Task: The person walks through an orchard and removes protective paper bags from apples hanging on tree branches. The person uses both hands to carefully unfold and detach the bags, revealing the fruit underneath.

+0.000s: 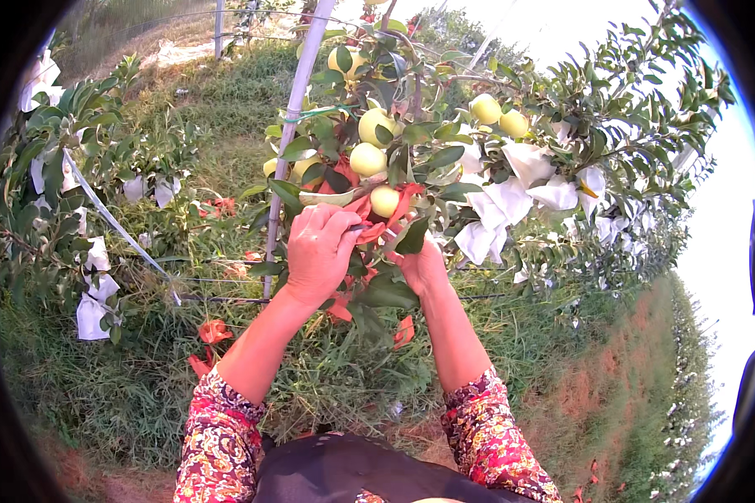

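A pale yellow-green apple [385, 201] sits within a torn red paper bag [368, 234] on the branch in front of me. My left hand [321, 248] is at the bag's lower left, thumb and fingers pinched on the red paper. A small dark piece shows at those fingertips. My right hand [423, 264] reaches in below and right of the apple, close to the bag. A green leaf [413, 236] hides part of its fingers, so its grip is unclear. Just above hang more bare apples, among them one apple [368, 160] beside the branch.
A slanted pale pole [296, 126] stands left of the apples, with a green tie [319, 114] around it. White bags [494, 207] hang on branches at right, and others [97, 298] at left. Red paper scraps [214, 331] lie in the grass. Wires [226, 300] cross behind my forearms.
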Motion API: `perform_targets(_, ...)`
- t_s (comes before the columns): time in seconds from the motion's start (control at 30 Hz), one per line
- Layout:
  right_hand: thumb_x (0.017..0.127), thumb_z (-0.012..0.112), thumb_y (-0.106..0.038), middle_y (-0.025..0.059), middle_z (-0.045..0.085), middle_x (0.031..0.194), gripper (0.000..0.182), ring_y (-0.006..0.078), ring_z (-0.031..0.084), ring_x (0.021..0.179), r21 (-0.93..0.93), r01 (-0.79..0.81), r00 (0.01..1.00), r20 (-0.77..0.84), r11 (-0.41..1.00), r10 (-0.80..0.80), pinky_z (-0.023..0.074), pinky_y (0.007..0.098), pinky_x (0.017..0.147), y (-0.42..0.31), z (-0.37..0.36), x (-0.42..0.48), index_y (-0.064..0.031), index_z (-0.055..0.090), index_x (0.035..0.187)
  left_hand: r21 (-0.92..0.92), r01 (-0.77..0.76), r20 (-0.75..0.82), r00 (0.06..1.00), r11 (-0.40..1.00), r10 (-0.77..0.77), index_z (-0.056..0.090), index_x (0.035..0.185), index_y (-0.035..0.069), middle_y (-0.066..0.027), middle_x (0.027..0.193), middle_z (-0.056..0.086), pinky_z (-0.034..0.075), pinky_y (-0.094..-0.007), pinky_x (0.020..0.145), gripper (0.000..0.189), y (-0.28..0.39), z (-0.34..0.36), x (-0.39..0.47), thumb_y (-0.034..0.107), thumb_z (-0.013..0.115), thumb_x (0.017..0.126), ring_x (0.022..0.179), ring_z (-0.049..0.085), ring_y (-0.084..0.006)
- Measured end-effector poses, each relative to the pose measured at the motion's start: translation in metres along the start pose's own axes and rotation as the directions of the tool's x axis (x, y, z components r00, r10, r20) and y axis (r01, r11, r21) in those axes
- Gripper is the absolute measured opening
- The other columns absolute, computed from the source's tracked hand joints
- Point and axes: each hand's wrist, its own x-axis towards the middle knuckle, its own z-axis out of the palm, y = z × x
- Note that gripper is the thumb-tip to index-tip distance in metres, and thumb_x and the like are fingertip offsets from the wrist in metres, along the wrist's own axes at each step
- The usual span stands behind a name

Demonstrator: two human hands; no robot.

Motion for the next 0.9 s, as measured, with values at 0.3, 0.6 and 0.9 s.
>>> perform_targets(0.3, 0.09, 0.055, -0.013, 0.0027, 0.058, 0.115, 0.033, 0.0107, 0.055, 0.101, -0.353, 0.115, 0.974, -0.141, 0.929, -0.175, 0.0444, 0.0309, 0.083, 0.006, 0.039, -0.017, -0.0114, 0.05, 0.122, -0.201, 0.133, 0.14, 0.985, 0.97, -0.106, 0.062, 0.092, 0.008, -0.008, 0.089, 0.06, 0.048, -0.0393, 0.075, 0.012, -0.005, -0.011, 0.005, 0.01, 0.063, 0.08, 0.086, 0.058, -0.0299)
perform_targets(0.6, 0.085, 0.059, -0.008, -0.0013, 0.06, 0.088, 0.02, 0.0096, 0.057, 0.079, -0.243, 0.117, 0.985, -0.096, 0.963, -0.144, 0.0445, 0.0263, 0.069, -0.003, 0.034, -0.026, -0.0083, 0.057, 0.105, -0.287, 0.236, 0.229, 0.958, 0.928, -0.173, 0.061, 0.093, 0.007, -0.0122, 0.09, 0.06, 0.048, -0.0417, 0.075, 0.012, 0.001, -0.012, 0.005, 0.009, 0.062, 0.081, 0.085, 0.059, -0.0319)
perform_targets(0.9, 0.087, 0.063, -0.017, 0.0021, 0.067, 0.092, 0.028, 0.0076, 0.058, 0.076, -0.353, 0.073, 0.991, -0.076, 0.933, -0.107, 0.0413, 0.0245, 0.07, -0.012, 0.052, -0.031, -0.0026, 0.061, 0.11, -0.406, 0.295, 0.232, 0.949, 0.865, -0.215, 0.06, 0.094, 0.005, -0.0114, 0.089, 0.06, 0.05, -0.0346, 0.07, 0.012, 0.003, -0.016, 0.004, 0.007, 0.062, 0.082, 0.081, 0.061, -0.0256)
